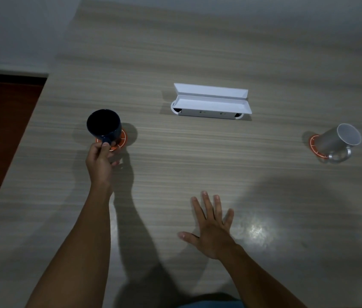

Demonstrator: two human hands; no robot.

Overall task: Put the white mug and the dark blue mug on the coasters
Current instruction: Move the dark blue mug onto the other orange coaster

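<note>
- Far left, I saw a strip of dark reddish floor (4, 121) beside the grey wood-grain laminate table (197, 52).
- My left hand (100, 156) was closed around the handle of the glossy dark blue ceramic mug (104, 126), thumb on top. The mug sat over the round orange coaster with white lines (121, 140); I could not tell whether its base was fully down or just above it.
- I judged that mug stiff, fairly heavy for its size and breakable, with a slick glaze, so the handle was the right place to hold it, and it wanted a gentle set-down.
- In the middle, further back, stood an open white cardboard box (211, 103), its lid flipped up, well apart from both mugs.
- My right hand (213, 227) lay flat, fingers spread wide, palm down on or just over the table, holding nothing.
- Far right, the white ceramic mug (340, 140) stood on the second orange coaster (315, 145), handle turned toward me. It looked settled, so I reckoned only the blue mug's release remained.
</note>
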